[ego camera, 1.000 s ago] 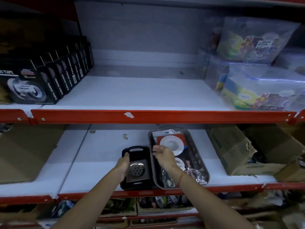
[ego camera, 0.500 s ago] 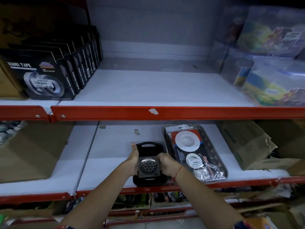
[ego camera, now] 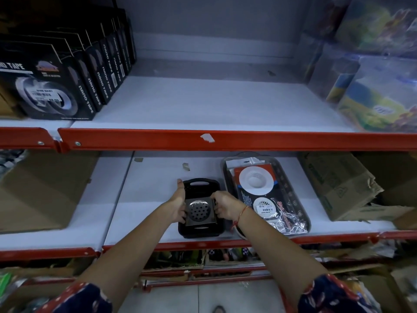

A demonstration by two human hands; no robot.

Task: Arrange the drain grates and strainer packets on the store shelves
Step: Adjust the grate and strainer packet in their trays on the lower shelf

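A square metal drain grate (ego camera: pixel 199 211) with a round perforated centre sits in a black plastic basket (ego camera: pixel 201 182) on the lower shelf. My left hand (ego camera: pixel 178 204) grips the grate's left edge and my right hand (ego camera: pixel 224 205) grips its right edge. To the right stands a dark grey tray (ego camera: pixel 291 184) holding strainer packets (ego camera: pixel 255 178) with white round strainers on red and black cards.
The upper shelf (ego camera: pixel 203 105) has black nano tape boxes (ego camera: pixel 45 86) at left and clear plastic containers (ego camera: pixel 379 86) at right. Cardboard boxes flank the lower shelf at left (ego camera: pixel 40 190) and right (ego camera: pixel 338 184). A red shelf lip (ego camera: pixel 225 140) runs overhead.
My right hand left the grey tray and came onto the grate's right edge. Both hands now hold the grate in the black basket. The view has moved closer.
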